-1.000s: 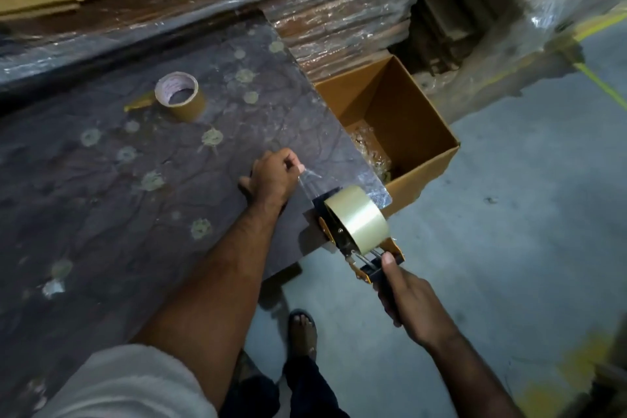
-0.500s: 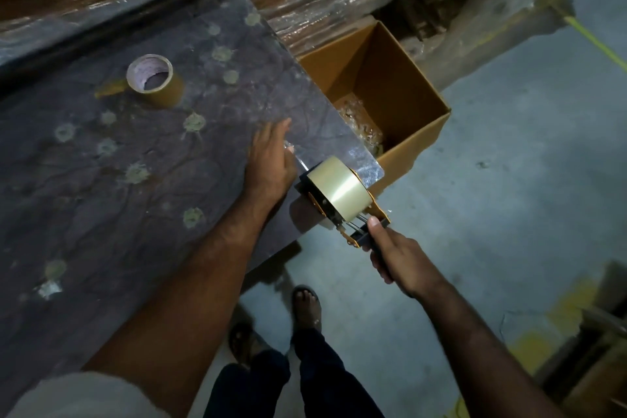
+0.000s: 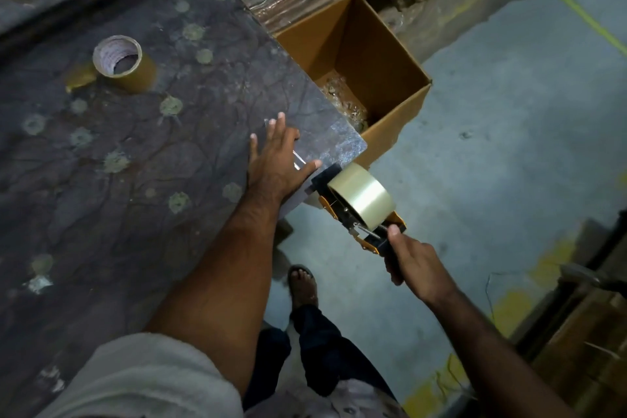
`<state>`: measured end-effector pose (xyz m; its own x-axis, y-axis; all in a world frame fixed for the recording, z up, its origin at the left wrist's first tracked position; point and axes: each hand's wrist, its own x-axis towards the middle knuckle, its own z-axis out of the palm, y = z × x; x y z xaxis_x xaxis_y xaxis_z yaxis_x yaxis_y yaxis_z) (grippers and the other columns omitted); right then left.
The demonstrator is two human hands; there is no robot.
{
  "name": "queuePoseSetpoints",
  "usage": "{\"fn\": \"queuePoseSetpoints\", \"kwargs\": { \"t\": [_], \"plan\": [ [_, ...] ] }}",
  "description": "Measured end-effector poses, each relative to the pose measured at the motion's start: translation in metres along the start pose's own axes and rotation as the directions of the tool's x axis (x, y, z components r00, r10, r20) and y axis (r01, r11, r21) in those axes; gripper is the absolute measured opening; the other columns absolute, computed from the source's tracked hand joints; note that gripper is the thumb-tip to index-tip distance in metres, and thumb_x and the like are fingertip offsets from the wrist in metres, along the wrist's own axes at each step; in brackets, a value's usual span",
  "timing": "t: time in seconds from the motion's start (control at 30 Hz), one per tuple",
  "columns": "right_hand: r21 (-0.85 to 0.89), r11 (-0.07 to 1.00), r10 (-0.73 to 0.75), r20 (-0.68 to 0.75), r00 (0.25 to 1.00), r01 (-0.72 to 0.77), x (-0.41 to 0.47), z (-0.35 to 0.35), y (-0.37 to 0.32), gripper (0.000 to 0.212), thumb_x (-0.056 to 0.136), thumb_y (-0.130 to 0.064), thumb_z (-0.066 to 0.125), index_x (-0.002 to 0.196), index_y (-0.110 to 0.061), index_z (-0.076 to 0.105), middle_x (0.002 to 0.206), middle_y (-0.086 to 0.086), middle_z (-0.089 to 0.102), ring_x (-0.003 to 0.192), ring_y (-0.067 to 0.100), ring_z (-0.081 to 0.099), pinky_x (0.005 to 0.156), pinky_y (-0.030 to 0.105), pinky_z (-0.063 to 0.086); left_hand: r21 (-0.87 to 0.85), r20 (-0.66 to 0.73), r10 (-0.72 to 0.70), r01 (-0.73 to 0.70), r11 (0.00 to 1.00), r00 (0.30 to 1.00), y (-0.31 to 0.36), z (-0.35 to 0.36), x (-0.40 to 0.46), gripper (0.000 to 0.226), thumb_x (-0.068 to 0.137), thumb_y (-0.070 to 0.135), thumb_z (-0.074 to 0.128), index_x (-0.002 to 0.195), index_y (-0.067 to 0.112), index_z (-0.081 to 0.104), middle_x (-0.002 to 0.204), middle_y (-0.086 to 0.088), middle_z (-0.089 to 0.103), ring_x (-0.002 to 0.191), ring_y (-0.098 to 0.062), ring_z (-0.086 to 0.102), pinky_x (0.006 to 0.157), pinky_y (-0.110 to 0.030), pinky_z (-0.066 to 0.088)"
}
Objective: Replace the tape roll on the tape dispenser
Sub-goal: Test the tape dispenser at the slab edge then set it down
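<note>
Just right of centre, the tape dispenser (image 3: 356,210) carries a clear tape roll (image 3: 363,197) off the table (image 3: 101,180) corner, your right hand (image 3: 414,265) closed around its handle, your left hand (image 3: 274,163) flat and spread on the table beside it, a nearly spent roll (image 3: 124,61) upper left, an open box (image 3: 373,78) beyond.

Left hand (image 3: 276,159): fist a second ago, now flat, fingers spread on the table (image 3: 135,180) corner. Tape dispenser (image 3: 356,204): drawn slightly back from the corner, clear strip shorter.
</note>
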<state>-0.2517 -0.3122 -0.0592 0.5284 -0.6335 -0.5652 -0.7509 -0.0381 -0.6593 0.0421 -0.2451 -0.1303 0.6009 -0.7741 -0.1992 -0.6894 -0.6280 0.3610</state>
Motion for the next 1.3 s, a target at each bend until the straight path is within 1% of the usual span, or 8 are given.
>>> {"fn": "queuePoseSetpoints", "kwargs": {
  "t": [0.17, 0.33, 0.63, 0.77, 0.9, 1.03, 1.17, 1.3],
  "plan": [
    [0.100, 0.994, 0.042, 0.009, 0.999, -0.043, 0.003, 0.012, 0.006, 0.074, 0.098, -0.069, 0.020, 0.071, -0.014, 0.063, 0.052, 0.002, 0.058, 0.050, 0.018, 0.055, 0.046, 0.024, 0.044, 0.041, 0.045, -0.092, 0.090, 0.995, 0.995, -0.001, -0.004, 0.006, 0.089, 0.075, 0.087, 0.048, 0.138, 0.026, 0.036, 0.170, -0.010, -0.011, 0.157, -0.027, -0.008, 0.122, -0.062, -0.002],
    [0.492, 0.783, 0.252, 0.308, 0.917, -0.380, 0.008, 0.035, 0.008, 0.082, 0.082, -0.088, 0.018, 0.071, -0.013, 0.050, 0.054, 0.004, 0.039, 0.040, 0.018, 0.029, 0.042, 0.024, 0.024, 0.043, 0.065, -0.138, 0.135, 0.990, 0.988, 0.001, -0.009, 0.006, 0.102, 0.070, 0.090, 0.052, 0.143, 0.020, 0.033, 0.170, -0.010, -0.013, 0.157, -0.028, -0.007, 0.122, -0.061, -0.002],
    [0.418, 0.820, 0.304, 0.260, 0.917, -0.391, 0.016, 0.035, 0.001, 0.086, 0.077, -0.092, 0.016, 0.071, -0.013, 0.050, 0.053, 0.003, 0.039, 0.040, 0.019, 0.030, 0.041, 0.026, 0.025, 0.016, 0.073, -0.186, 0.186, 0.983, 0.980, 0.011, -0.019, 0.010, 0.103, 0.066, 0.083, 0.066, 0.141, 0.020, 0.034, 0.171, -0.009, -0.004, 0.158, -0.027, -0.001, 0.121, -0.062, -0.001],
    [0.348, 0.903, 0.234, 0.092, 0.968, -0.251, 0.017, 0.050, 0.006, 0.081, 0.085, -0.084, 0.018, 0.066, -0.015, 0.055, 0.051, 0.003, 0.044, 0.039, 0.018, 0.035, 0.042, 0.025, 0.028, -0.030, 0.048, -0.201, 0.203, 0.979, 0.978, 0.009, -0.019, 0.008, 0.103, 0.066, 0.081, 0.068, 0.141, 0.020, 0.033, 0.171, -0.007, -0.003, 0.158, -0.024, -0.002, 0.122, -0.060, -0.002],
    [0.054, 0.996, 0.067, -0.050, 0.996, -0.064, 0.019, 0.047, 0.009, 0.075, 0.096, -0.071, 0.011, 0.055, -0.025, 0.054, 0.054, -0.002, 0.055, 0.061, 0.025, 0.055, 0.065, 0.034, 0.045, -0.036, 0.047, -0.206, 0.208, 0.977, 0.977, 0.010, -0.017, 0.008, 0.112, 0.066, 0.082, 0.067, 0.149, 0.019, 0.027, 0.171, -0.006, -0.004, 0.158, -0.023, -0.003, 0.122, -0.059, -0.003],
    [-0.123, 0.991, 0.049, -0.083, 0.995, -0.059, 0.022, 0.046, 0.011, 0.070, 0.092, -0.073, 0.004, 0.056, -0.034, 0.049, 0.071, 0.006, 0.066, 0.085, 0.035, 0.066, 0.080, 0.039, 0.048, -0.056, 0.045, -0.209, 0.212, 0.976, 0.977, 0.010, -0.018, 0.009, 0.105, 0.065, 0.080, 0.070, 0.142, 0.020, 0.033, 0.171, -0.007, -0.002, 0.158, -0.024, -0.002, 0.122, -0.061, -0.001],
    [0.320, 0.894, 0.278, 0.154, 0.948, -0.314, 0.010, 0.040, 0.013, 0.081, 0.086, -0.085, 0.019, 0.062, -0.016, 0.054, 0.054, 0.007, 0.047, 0.043, 0.024, 0.043, 0.045, 0.029, 0.036, -0.070, 0.086, -0.189, 0.195, 0.978, 0.978, 0.011, -0.017, 0.010, 0.100, 0.066, 0.078, 0.071, 0.140, 0.020, 0.035, 0.171, -0.008, -0.008, 0.158, -0.026, -0.006, 0.122, -0.062, -0.001],
    [0.568, 0.640, 0.248, 0.485, 0.838, -0.518, -0.002, 0.012, 0.017, 0.079, 0.083, -0.085, 0.034, 0.070, -0.010, 0.054, 0.054, 0.008, 0.040, 0.042, 0.022, 0.036, 0.045, 0.027, 0.029, -0.082, 0.122, -0.176, 0.187, 0.979, 0.977, 0.013, -0.019, 0.007, 0.114, 0.053, 0.091, 0.064, 0.141, 0.025, 0.031, 0.170, -0.010, -0.014, 0.157, -0.028, -0.011, 0.120, -0.060, -0.010]
  ]
}}
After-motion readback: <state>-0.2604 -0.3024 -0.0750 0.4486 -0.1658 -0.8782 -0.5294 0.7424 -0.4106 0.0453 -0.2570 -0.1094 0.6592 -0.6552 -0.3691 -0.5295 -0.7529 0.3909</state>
